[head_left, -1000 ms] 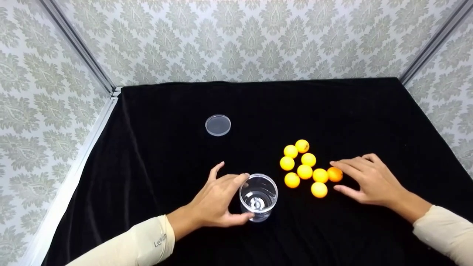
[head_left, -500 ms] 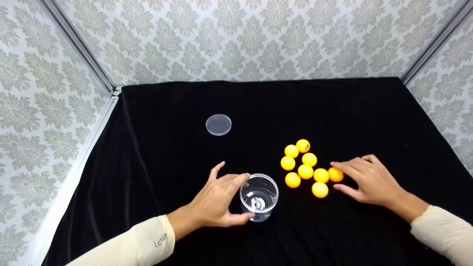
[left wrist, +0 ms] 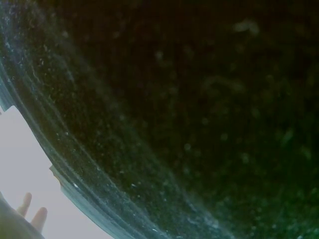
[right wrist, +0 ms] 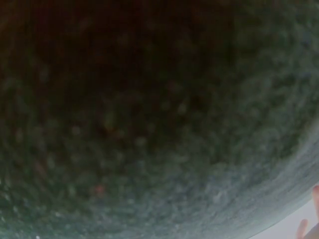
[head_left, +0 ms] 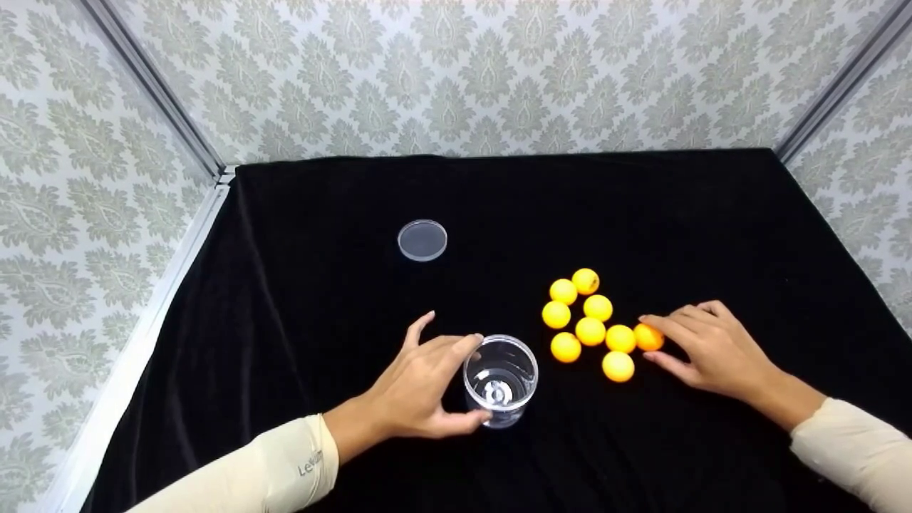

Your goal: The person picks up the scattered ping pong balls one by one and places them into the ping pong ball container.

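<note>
My left hand grips a clear round plastic jar from its left side, thumb at the near side and a finger at the far rim. The jar stands upright with its mouth up, and no ball shows inside. At the right, my right hand pinches an orange ping-pong ball between thumb and index finger. That ball sits at the right end of a loose cluster of yellow-orange ping-pong balls. Only blurred fingertips show in the left wrist view's corner; fingertips also edge into the right wrist view.
A clear round lid lies flat farther back, left of the balls. Black cloth covers the table, with a patterned wall behind and more wall at both sides. Dark cloth fills most of both wrist views.
My right thumb and index finger have closed in on the orange ball at the cluster's right end. The left hand and jar stay in place.
</note>
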{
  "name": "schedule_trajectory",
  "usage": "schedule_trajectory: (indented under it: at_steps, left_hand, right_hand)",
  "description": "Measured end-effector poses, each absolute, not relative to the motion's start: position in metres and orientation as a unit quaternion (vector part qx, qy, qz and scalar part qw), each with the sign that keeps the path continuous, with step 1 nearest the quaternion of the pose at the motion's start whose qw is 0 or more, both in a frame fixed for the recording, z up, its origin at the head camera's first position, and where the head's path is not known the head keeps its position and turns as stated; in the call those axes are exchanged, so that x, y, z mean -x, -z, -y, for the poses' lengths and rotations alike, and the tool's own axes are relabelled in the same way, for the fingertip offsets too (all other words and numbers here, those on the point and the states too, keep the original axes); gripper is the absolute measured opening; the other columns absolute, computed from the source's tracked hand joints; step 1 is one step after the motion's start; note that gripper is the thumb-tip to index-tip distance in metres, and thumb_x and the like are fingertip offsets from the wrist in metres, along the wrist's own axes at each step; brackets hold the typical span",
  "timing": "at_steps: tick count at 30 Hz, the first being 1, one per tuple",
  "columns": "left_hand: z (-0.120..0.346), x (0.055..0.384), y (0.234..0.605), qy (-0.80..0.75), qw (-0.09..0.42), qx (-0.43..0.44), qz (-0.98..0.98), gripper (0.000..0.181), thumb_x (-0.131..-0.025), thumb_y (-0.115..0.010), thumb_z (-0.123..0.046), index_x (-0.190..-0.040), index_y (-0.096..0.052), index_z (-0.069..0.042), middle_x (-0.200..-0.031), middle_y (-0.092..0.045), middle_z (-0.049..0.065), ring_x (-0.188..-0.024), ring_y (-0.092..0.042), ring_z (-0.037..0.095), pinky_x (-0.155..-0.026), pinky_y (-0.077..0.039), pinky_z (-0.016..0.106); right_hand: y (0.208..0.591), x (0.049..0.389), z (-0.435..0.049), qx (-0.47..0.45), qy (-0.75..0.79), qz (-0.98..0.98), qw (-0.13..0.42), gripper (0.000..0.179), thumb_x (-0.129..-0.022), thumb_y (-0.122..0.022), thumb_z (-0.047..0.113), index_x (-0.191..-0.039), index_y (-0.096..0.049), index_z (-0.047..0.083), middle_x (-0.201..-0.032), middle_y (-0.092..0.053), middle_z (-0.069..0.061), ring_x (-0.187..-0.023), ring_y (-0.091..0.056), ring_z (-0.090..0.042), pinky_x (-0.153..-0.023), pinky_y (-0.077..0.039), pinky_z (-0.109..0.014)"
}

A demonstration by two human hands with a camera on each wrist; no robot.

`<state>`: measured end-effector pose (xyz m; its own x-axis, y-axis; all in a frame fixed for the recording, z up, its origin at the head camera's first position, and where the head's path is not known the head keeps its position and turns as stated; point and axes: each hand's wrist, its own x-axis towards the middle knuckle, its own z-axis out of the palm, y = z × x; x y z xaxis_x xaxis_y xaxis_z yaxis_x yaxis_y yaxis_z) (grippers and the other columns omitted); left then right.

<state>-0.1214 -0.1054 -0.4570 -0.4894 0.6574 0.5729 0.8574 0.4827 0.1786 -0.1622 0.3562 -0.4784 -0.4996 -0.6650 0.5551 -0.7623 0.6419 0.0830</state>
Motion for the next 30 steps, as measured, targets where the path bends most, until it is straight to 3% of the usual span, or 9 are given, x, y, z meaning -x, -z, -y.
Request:
schedule_trajectory:
  at_steps: [16,30]
  left_hand:
    - [0.105,0.122,0.457,0.224,0.216,0.454,0.835,0.09,-0.076,-0.076,-0.062,-0.142,-0.048,-0.008,-0.112,-0.074,-0.001,-0.116,-0.067,0.018,-0.11,-0.033,0.071]
    - [0.105,0.122,0.456,0.223,0.222,0.459,0.831,0.089,-0.076,-0.075,-0.063,-0.141,-0.049,-0.007,-0.11,-0.074,-0.001,-0.114,-0.067,0.018,-0.108,-0.034,0.072]
  right_hand:
    - [0.45,0.158,-0.337,-0.412,-0.119,0.849,0.309,0.049,-0.091,-0.069,0.048,-0.124,-0.073,0.012,-0.094,-0.074,-0.001,-0.082,-0.067,-0.021,-0.077,-0.044,-0.046]
    - [0.403,0.156,-0.284,-0.426,-0.185,0.808,0.362,0.048,-0.094,-0.067,0.047,-0.118,-0.075,0.007,-0.09,-0.074,-0.005,-0.081,-0.069,-0.025,-0.078,-0.045,-0.046]
